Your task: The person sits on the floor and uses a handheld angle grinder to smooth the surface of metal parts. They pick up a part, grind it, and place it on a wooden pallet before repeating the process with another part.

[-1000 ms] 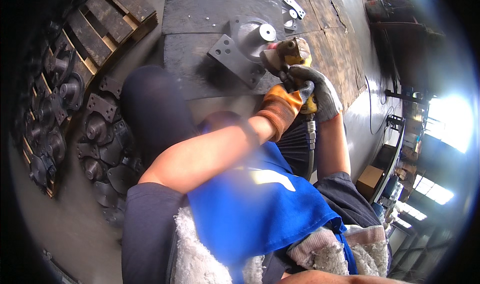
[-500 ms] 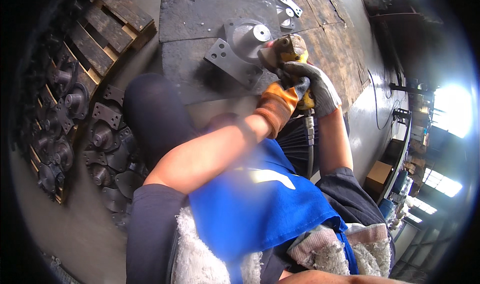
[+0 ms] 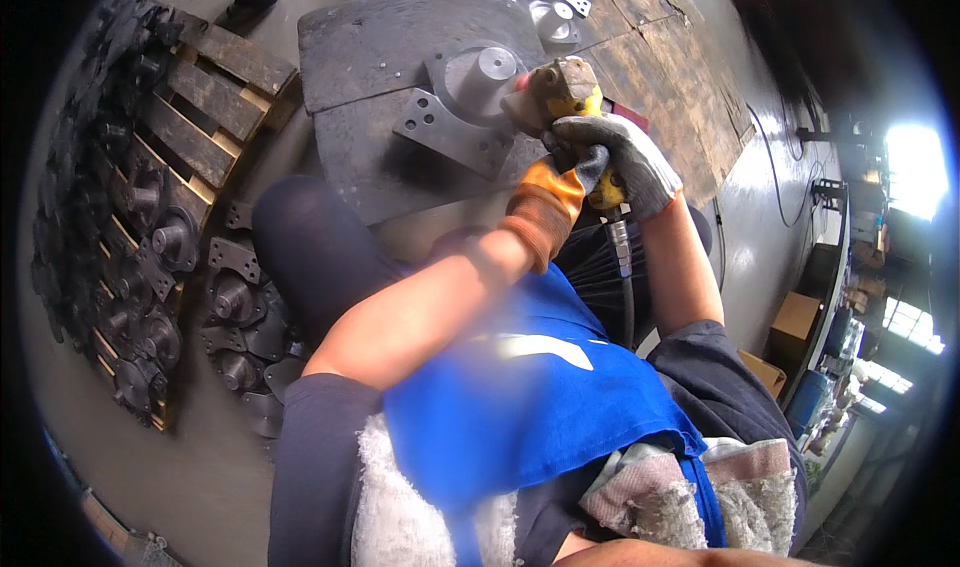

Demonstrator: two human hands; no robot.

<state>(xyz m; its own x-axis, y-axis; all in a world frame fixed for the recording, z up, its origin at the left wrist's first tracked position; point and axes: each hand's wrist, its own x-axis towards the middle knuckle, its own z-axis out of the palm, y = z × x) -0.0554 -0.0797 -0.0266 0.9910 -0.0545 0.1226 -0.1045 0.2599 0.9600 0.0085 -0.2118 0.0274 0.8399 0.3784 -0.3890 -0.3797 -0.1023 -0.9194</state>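
Note:
My left hand (image 3: 565,187), in an orange glove with dark fingertips, is closed round the grip of a yellow air grinder (image 3: 572,85). My right hand (image 3: 632,162), in a grey-white glove, is wrapped over the same tool from the right. A hose joins the grinder below the hands by a metal coupling. The grinder's working end sits beside the round boss of a grey metal bracket (image 3: 450,127); whether they touch, I cannot tell. That bracket has a flat plate with holes and lies on a dark, worn tabletop (image 3: 360,157).
Another bracket (image 3: 555,19) lies beyond the grinder on wooden boards (image 3: 690,97). At left, a wooden pallet (image 3: 215,97) and the floor hold several similar metal parts (image 3: 232,302). Cardboard boxes (image 3: 795,317) stand at right, near cables on the floor. Someone's dark legs show at upper left.
My view has swung slightly, so bench and bracket appear further left. Both hands keep their hold on the grinder, which stays beside the boss.

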